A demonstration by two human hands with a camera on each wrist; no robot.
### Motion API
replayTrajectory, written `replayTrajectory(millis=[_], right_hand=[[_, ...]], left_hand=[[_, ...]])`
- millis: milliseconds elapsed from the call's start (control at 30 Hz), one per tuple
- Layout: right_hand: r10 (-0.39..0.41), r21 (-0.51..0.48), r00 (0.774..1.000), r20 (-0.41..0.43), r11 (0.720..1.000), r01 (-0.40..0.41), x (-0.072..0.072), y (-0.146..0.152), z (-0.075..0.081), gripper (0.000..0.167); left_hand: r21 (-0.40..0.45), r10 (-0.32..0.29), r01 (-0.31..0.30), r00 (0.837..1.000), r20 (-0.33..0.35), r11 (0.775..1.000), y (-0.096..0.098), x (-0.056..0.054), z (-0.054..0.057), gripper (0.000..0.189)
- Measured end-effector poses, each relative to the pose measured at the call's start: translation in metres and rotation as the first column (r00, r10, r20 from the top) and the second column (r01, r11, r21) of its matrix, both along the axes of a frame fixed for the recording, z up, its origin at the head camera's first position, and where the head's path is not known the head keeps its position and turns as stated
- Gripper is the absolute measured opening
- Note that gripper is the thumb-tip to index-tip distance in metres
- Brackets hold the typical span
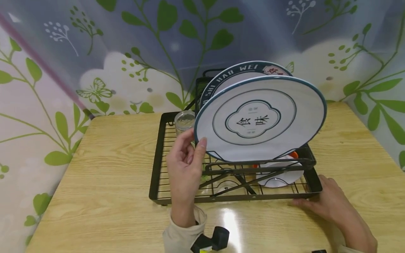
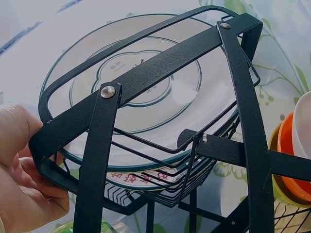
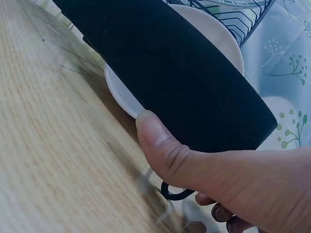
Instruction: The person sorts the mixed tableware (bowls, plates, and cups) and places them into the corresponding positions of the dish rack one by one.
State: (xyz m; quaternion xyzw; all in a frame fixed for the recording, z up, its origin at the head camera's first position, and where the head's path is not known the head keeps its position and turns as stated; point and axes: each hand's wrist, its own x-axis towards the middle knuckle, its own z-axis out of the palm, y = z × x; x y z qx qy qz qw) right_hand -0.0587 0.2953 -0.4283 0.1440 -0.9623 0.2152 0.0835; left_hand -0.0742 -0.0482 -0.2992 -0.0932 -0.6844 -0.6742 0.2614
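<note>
A black two-tier dish rack (image 1: 155, 154) stands on the wooden table. A large white plate (image 1: 303, 116) with a dark teal rim leans upright in its upper tier, with a second plate (image 1: 245, 66) with a lettered dark rim behind it. My left hand (image 1: 185, 165) pinches the front plate's left edge, thumb in front; its other fingers are partly hidden. In the left wrist view, the rack's upper frame crosses in front of the plate. My right hand (image 1: 332, 198) grips the rack's front right corner; the right wrist view shows the thumb pressed on its black side (image 3: 194, 92).
White dishware (image 1: 278, 177) and an orange bowl (image 2: 295, 155) sit in the lower tier at the right. A clear glass container (image 1: 185, 120) stands at its back left. Behind the wooden table (image 1: 110, 168) hangs a leaf-patterned cloth (image 1: 142, 80).
</note>
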Motion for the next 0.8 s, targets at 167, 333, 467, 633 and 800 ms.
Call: replayTrajectory(millis=[167,333,467,633,800], right_hand=[[0.010,0.006,1.000,-0.022,1.000,-0.010,0.0002,0.0003,-0.0026,0.069],[0.000,0.017,1.000,-0.012,1.000,0.000,0.0007,0.0008,-0.0025,0.065],[-0.007,0.015,1.000,-0.005,1.000,0.007,0.0021,0.0006,-0.0023,0.064],[-0.022,0.017,1.000,0.017,1.000,0.022,0.0036,0.0003,-0.0020,0.067],[-0.033,0.016,0.999,0.026,0.999,0.032,0.0037,0.0000,-0.0014,0.071]], left_hand=[[0.000,0.007,-0.007,1.000,0.013,1.000,-0.0003,-0.0001,0.0010,0.021],[-0.007,0.009,-0.009,1.000,0.029,1.000,-0.0002,0.0002,0.0013,0.022],[-0.011,0.007,-0.006,1.000,0.029,1.000,-0.0006,0.0006,0.0005,0.022],[-0.001,-0.002,0.002,1.000,0.026,1.000,-0.0015,0.0008,0.0000,0.022],[0.011,-0.009,0.008,1.000,0.026,1.000,-0.0024,0.0011,-0.0004,0.023]])
